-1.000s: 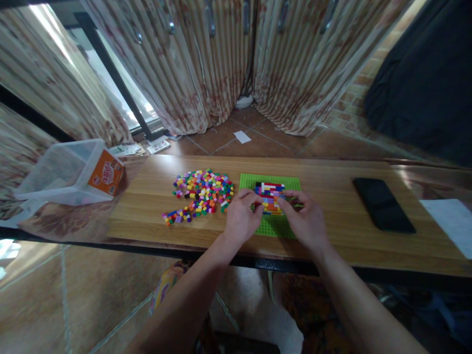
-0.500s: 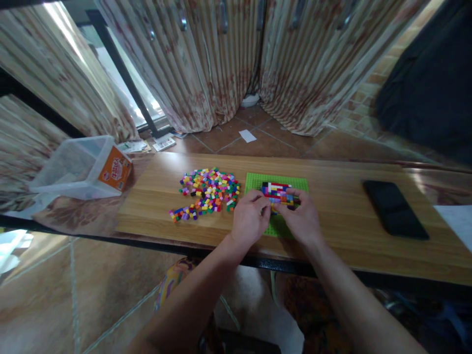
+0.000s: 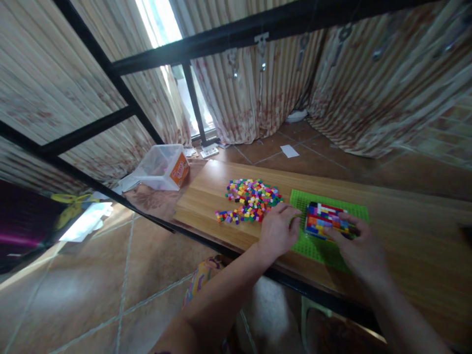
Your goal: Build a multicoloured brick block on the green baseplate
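Observation:
A bright green studded baseplate (image 3: 313, 248) lies on the wooden table, and on it sits a low block of many-coloured toy building bricks (image 3: 324, 216). My right hand (image 3: 363, 246) grips the right end of this brick block, thumb on the near side and fingers on the far side. My left hand (image 3: 277, 232) hovers between the loose bricks (image 3: 254, 196) and the baseplate's left edge. Its thumb and fingers are apart, with nothing visible between them. The loose bricks lie spread in a mixed-colour heap left of the baseplate.
A clear plastic bin (image 3: 158, 169) with an orange label stands beyond the table's left end. A black metal bar (image 3: 221, 253) runs along the near edge of the wooden tabletop (image 3: 206, 191). Curtains (image 3: 250, 98) hang behind, and a white paper (image 3: 289, 151) lies on the floor.
The view has swung left, so the table sits further right in it. My left hand has come away from the brick block towards the loose bricks; my right hand stays on the block.

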`<state>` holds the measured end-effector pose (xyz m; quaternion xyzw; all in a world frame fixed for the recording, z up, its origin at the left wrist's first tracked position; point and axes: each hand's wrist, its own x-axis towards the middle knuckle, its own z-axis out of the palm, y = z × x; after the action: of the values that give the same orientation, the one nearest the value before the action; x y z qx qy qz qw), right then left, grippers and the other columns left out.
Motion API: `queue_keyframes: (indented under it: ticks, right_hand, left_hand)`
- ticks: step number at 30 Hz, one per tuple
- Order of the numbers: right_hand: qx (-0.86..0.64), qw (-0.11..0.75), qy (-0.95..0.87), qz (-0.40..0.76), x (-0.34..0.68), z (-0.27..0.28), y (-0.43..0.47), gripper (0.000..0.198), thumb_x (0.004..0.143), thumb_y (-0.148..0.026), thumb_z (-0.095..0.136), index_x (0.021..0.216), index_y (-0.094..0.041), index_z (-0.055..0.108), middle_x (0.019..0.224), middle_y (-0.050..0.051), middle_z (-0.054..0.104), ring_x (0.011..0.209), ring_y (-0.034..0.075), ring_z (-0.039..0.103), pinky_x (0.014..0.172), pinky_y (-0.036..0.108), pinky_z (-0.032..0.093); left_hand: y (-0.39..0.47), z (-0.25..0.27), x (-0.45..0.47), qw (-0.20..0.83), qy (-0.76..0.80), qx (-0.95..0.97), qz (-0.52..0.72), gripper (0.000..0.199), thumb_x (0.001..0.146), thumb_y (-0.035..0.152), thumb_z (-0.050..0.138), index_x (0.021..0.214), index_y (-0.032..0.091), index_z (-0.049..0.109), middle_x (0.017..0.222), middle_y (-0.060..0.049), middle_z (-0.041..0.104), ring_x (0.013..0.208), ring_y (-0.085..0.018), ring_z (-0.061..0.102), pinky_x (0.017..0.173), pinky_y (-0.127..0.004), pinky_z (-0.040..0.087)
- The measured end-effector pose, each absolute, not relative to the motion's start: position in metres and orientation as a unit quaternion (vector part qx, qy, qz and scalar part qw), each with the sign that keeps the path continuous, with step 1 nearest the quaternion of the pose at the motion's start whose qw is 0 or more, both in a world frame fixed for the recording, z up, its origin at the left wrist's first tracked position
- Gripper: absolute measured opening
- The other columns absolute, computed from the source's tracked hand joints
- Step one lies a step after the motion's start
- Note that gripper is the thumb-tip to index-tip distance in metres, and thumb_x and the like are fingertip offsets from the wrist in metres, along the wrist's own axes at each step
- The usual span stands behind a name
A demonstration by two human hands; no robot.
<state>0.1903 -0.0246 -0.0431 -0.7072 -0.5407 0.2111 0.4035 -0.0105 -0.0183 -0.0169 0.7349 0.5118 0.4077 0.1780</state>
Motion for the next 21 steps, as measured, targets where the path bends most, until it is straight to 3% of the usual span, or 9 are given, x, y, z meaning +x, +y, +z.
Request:
queue_keyframes:
  ticks: [4,8,21]
  right_hand:
    - [-0.723,0.372,-0.532,0.237,0.193,-0.036,-0.024,0.063,0.064,-0.064,0.071,0.111,-0.022,0.07,0.109,0.014,0.068,0.094,0.036,0.064,0.084,0.054,0.048]
    - [-0.74,0.335,-0.522,0.26,0.194,-0.024,-0.024,0.066,0.063,-0.064,0.07,0.113,-0.022,0.07,0.11,0.014,0.069,0.097,0.037,0.065,0.086,0.052,0.048]
    - [-0.736,0.332,-0.531,0.257,0.197,-0.021,-0.024,0.069,0.06,-0.067,0.071,0.112,-0.022,0.072,0.106,0.014,0.071,0.092,0.037,0.066,0.081,0.052,0.05]
  left_hand:
    - [0.007,-0.003,-0.066,0.135,0.652,0.656,0.356,0.028,0.084,0.004,0.052,0.095,0.018,0.074,0.102,-0.008,0.07,0.094,-0.019,0.066,0.09,-0.032,0.054]
    - [0.019,0.006,-0.119,0.115,0.744,0.612,0.242,0.029,0.082,0.006,0.055,0.09,0.022,0.078,0.101,-0.007,0.071,0.094,-0.02,0.066,0.089,-0.031,0.053]
    - [0.018,0.001,-0.131,0.109,0.726,0.662,0.151,0.029,0.08,0.011,0.062,0.1,0.026,0.078,0.112,-0.005,0.07,0.107,-0.022,0.064,0.095,-0.031,0.051]
